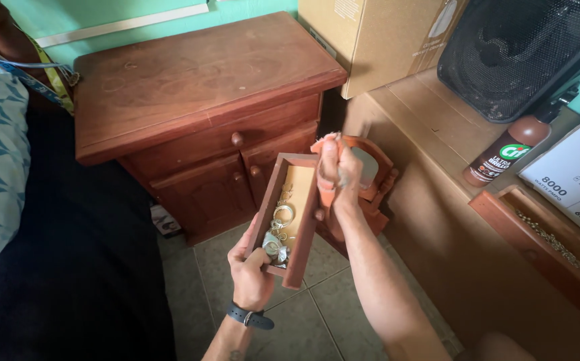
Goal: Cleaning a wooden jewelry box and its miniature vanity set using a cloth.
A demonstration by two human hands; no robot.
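Pointing lengthwise away, small wooden drawer (301, 220) gripped near-end by left hand (250, 267).

We see a reddish varnished wood drawer (294, 220) w/ pale matt lining & shiny metal rings (282, 215) inside, an orange cloth (328, 170) that looks soft, a semi-gloss wood nightstand (199, 73), matt cardboard boxes (380, 37), a glossy brown plastic bottle (507, 150) & smooth grey floor tiles (290, 321).

Tight gap at frame centre
Nightstand (196, 87) at upper left and cardboard boxes (430, 220) at right hem the tiled floor (343, 314), open at bottom centre.
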